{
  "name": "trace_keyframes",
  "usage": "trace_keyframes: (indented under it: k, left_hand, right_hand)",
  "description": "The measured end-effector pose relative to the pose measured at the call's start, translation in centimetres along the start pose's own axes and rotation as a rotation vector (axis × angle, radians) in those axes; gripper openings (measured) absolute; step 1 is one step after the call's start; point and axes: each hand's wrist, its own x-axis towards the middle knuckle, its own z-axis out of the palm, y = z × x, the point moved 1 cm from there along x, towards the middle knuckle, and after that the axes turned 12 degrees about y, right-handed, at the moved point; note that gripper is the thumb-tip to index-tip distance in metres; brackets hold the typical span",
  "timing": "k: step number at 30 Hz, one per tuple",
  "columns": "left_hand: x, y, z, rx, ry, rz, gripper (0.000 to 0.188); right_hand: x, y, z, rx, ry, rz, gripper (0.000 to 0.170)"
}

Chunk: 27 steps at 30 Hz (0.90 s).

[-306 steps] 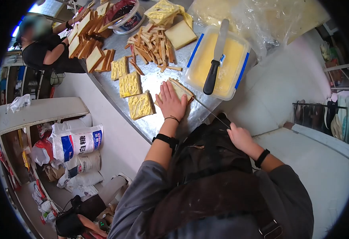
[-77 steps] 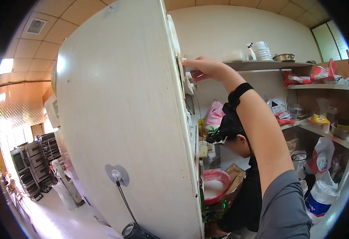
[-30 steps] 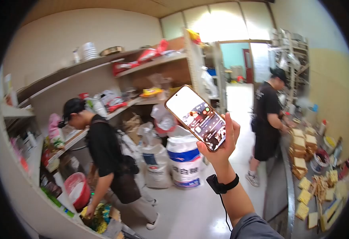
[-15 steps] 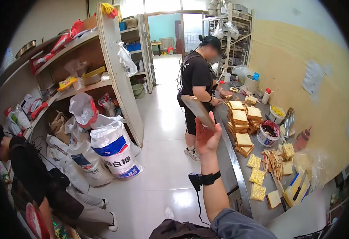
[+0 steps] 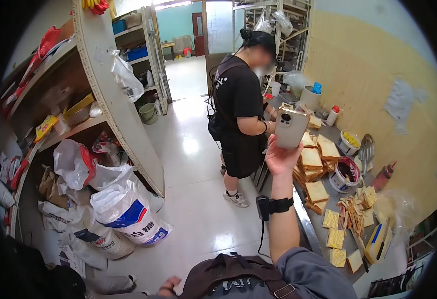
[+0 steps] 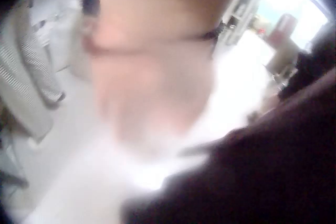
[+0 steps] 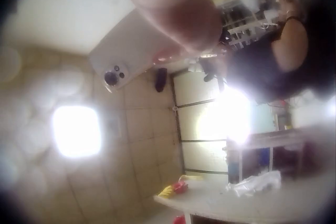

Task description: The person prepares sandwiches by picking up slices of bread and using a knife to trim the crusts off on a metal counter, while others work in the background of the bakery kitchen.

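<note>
My right hand (image 5: 282,158) holds up a smartphone (image 5: 291,129) in the head view, its back and camera lenses facing me. The right wrist view shows my fingers (image 7: 181,16) against the phone's lower part. Beyond the phone stand stacked bread slices (image 5: 311,158) on the metal table. Nearer lie slices with yellow spread (image 5: 335,238), a pile of crust strips (image 5: 351,212), and a tub of dark red jam (image 5: 345,173). Low in the head view hangs my left hand (image 5: 169,286), fingers loosely bent and holding nothing; in the left wrist view it is blurred.
A person in black (image 5: 241,94) stands at the table's far left side. White sacks (image 5: 134,214) stand on the floor by the shelves (image 5: 116,109). A yellow-filled box (image 5: 378,241) with a knife on it sits at the table's near end.
The bread and knife handled earlier are out of my hands. After my raised arm at the cabinet, the phone appears in my right hand. It has turned from screen to back, and my view swung right.
</note>
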Motion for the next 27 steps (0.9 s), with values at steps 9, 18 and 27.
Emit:
trace_keyframes:
  k: [9,18,27]
  left_hand:
    - [10.4,24.8,-24.9,-0.281,0.574,0.47,0.045]
    - [16.8,20.7,-20.7,-0.089,0.399,0.279,0.042]
    - [14.1,27.6,-24.4,-0.516,0.386,0.167,0.037]
  right_hand:
    - [16.9,-6.6,-1.5,0.069,0.098,-0.052,0.071]
    - [35.7,-14.1,-4.5,0.007,0.266,-0.028,0.073]
    - [43.8,-16.1,-10.5,0.123,0.229,0.146,0.094]
